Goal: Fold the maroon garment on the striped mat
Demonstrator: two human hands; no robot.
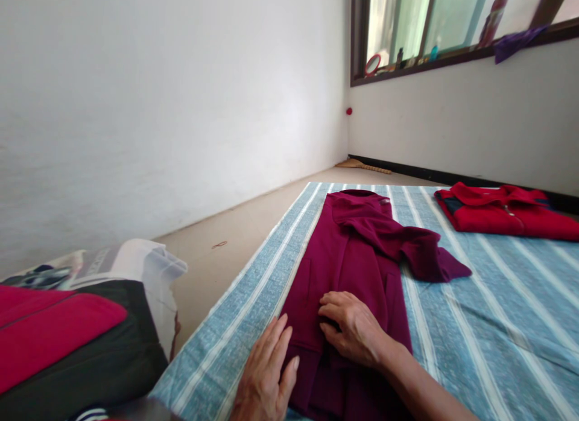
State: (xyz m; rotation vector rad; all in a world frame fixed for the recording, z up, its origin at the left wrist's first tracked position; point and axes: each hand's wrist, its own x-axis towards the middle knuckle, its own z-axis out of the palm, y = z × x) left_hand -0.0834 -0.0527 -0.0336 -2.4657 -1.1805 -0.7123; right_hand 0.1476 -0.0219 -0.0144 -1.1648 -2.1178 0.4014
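A maroon jacket [316, 270] lies lengthwise on a blue-and-white striped sheet [253, 288], its collar toward the far edge. One sleeve [407, 246] sticks out to the right, bent and wrinkled; the other sleeve cannot be made out. My left hand [266, 370] rests along the garment's left edge near its hem, fingers stretched out and thumb apart. On the lower middle of the cloth lies my right hand [350, 327], palm down with its fingers slightly curved. Neither hand visibly grips the fabric.
A folded red garment [506, 213] with dark shoulders sits at the far right of the sheet. At lower left are red-and-black clothing [90, 342] and a white plastic bag [140, 258]. A broom [362, 164] lies by the corner, beneath a window sill [434, 65] holding small items.
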